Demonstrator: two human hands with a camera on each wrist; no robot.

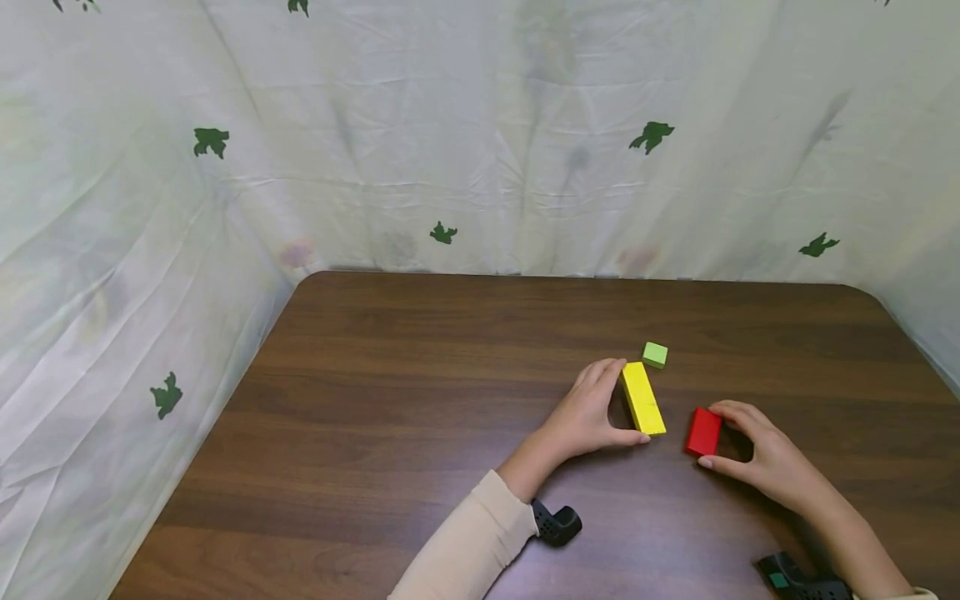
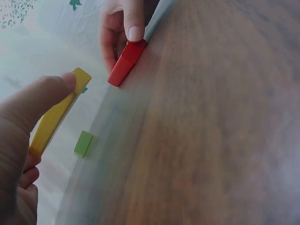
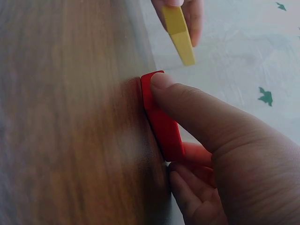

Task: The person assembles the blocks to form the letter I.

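Observation:
A long yellow block (image 1: 643, 398) is pinched lengthwise between the thumb and fingers of my left hand (image 1: 581, 421). In the left wrist view the yellow block (image 2: 58, 115) appears lifted off the tabletop. My right hand (image 1: 768, 454) grips a shorter red block (image 1: 702, 432) by its two ends. The right wrist view shows the red block (image 3: 161, 119) low against the table, the thumb on its near end. A small light green block (image 1: 655, 355) lies on the table just beyond the yellow block's far end, untouched by either hand.
The brown wooden table (image 1: 360, 417) has rounded far corners. A pale curtain (image 1: 480, 150) with dark green leaf-like patches hangs behind it and along the sides. Black wrist devices (image 1: 557, 525) are strapped at both wrists.

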